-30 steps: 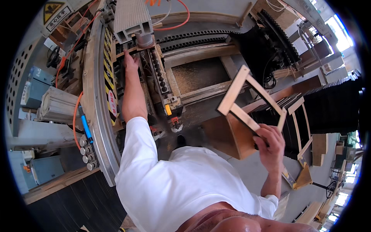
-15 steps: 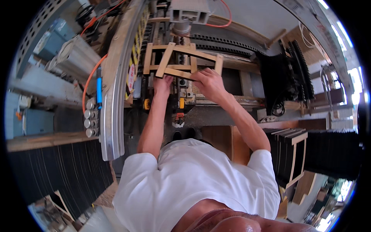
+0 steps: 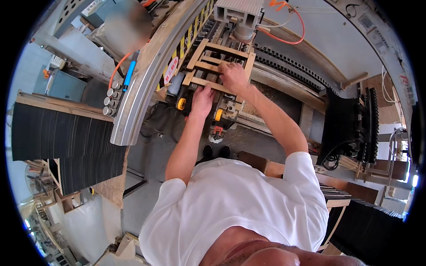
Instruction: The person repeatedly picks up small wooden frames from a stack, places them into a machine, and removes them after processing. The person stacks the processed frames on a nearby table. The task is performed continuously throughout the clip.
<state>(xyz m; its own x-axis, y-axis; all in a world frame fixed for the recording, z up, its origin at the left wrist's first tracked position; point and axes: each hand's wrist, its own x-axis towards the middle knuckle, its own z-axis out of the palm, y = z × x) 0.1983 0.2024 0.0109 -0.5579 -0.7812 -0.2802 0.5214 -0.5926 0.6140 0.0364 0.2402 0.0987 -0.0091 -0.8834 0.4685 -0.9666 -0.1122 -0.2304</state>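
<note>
Two light wooden frames with dark edges lie overlapped across the machine bed, one frame (image 3: 226, 50) reaching toward the back. The near rail of the other wooden frame (image 3: 213, 84) runs just in front of my hands. My left hand (image 3: 202, 101) is closed at this near rail, with thumb and fingers up against it. Over the middle of the frames, my right hand (image 3: 234, 78) has its fingers curled round a rail end; its fingertips are partly hidden. Below the frames, the machine's clamp bed with yellow knobs (image 3: 218, 115) shows.
A grey machine head (image 3: 239, 15) hangs just behind the frames. At the left runs a metal-edged beam (image 3: 133, 117) with round buttons and a blue pen-like tool (image 3: 129, 75). Stacks of black-edged frames (image 3: 66, 137) stand at both sides. A blurred person (image 3: 128, 26) is at the far left.
The upper frame has turned from its slanted position and lies more nearly in line with the other. My right hand has shifted inward over the frames. The whole view has swung.
</note>
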